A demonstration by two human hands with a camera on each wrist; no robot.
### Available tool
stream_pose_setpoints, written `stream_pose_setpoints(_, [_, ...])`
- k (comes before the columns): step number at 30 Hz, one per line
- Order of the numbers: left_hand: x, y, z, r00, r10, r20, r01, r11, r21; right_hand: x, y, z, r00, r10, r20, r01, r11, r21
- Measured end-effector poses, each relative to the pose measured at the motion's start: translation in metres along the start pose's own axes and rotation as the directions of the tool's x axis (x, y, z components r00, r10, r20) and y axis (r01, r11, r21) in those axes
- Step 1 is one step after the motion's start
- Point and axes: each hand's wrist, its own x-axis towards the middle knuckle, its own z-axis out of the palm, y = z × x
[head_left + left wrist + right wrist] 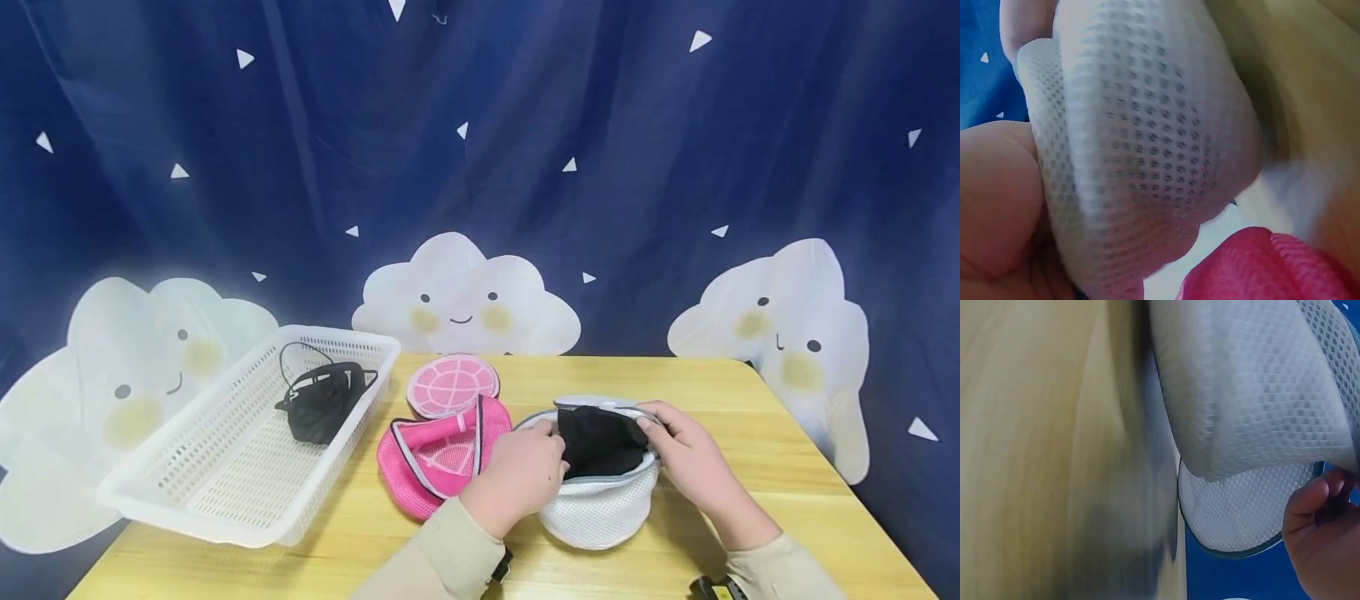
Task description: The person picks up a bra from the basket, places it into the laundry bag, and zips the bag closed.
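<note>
A round white mesh laundry bag [600, 508] stands unzipped on the table, its lid [592, 402] folded back. Black cloth [600, 442] lies inside it. At the bag's left rim my left hand [528, 467] grips with fingers curled over into the opening; their tips are partly hidden. My right hand [690, 458] pinches the right rim between thumb and fingers, close to the cloth. The bag's mesh wall [1147, 125] fills much of the left wrist view. Fingers and thumb [1307, 506] meet at the rim near the lid in the right wrist view.
Left of the white bag sits a pink mesh laundry bag [408, 475], open, with its round pink lid [453, 385] folded back. A white plastic basket [225, 500] stands further left, holding a black garment with thin straps [326, 408]. Behind the table hangs a blue curtain [510, 100].
</note>
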Motion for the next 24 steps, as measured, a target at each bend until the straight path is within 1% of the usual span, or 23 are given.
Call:
stream_pose_setpoints(2, [0.0, -0.002, -0.005, 0.999, -0.033, -0.024, 0.033, 0.999, -0.003, 0.001, -0.003, -0.001, 1.0, 0.012, -0.012, -0.012, 1.0, -0.014])
stream_pose_setpoints(4, [0.0, -0.004, -0.012, 0.996, -0.056, -0.074, 0.055, 0.998, -0.022, 0.002, -0.005, -0.001, 0.999, 0.024, -0.032, -0.024, 0.999, -0.022])
stream_pose_setpoints(6, [-0.001, -0.007, -0.017, 0.988, -0.075, -0.133, 0.065, 0.995, -0.074, 0.003, -0.007, -0.002, 0.998, 0.03, -0.05, -0.031, 0.999, -0.022])
stream_pose_setpoints(8, [-0.002, -0.009, -0.021, 0.98, -0.1, -0.175, 0.075, 0.987, -0.14, 0.003, -0.008, -0.002, 0.998, 0.033, -0.059, -0.034, 0.999, -0.015])
stream_pose_setpoints(11, [-0.003, -0.011, -0.022, 0.971, -0.106, -0.216, 0.057, 0.974, -0.22, 0.002, -0.008, 0.0, 0.997, 0.042, -0.059, -0.041, 0.999, 0.01])
stream_pose_setpoints(13, [-0.004, -0.01, -0.022, 0.97, -0.071, -0.234, 0.016, 0.974, -0.226, 0.0, -0.007, 0.001, 0.997, 0.05, -0.052, -0.049, 0.998, 0.026])
stream_pose_setpoints(14, [-0.004, -0.009, -0.021, 0.97, -0.039, -0.242, -0.014, 0.977, -0.212, -0.001, -0.006, 0.001, 0.997, 0.055, -0.049, -0.053, 0.998, 0.034])
stream_pose_setpoints(17, [-0.006, -0.005, -0.016, 0.97, 0.062, -0.235, -0.095, 0.987, -0.13, -0.002, -0.006, 0.001, 0.997, 0.062, -0.04, -0.06, 0.997, 0.045])
stream_pose_setpoints(19, [-0.006, -0.002, -0.012, 0.973, 0.106, -0.207, -0.124, 0.989, -0.076, -0.003, -0.007, 0.001, 0.997, 0.065, -0.037, -0.064, 0.997, 0.046])
stream_pose_setpoints(21, [-0.007, 0.0, -0.007, 0.979, 0.119, -0.164, -0.127, 0.991, -0.043, -0.003, -0.008, 0.0, 0.997, 0.07, -0.042, -0.068, 0.997, 0.043])
stream_pose_setpoints(24, [-0.006, 0.0, -0.005, 0.989, 0.102, -0.108, -0.106, 0.994, -0.038, -0.004, -0.01, -0.001, 0.996, 0.074, -0.047, -0.072, 0.997, 0.04])
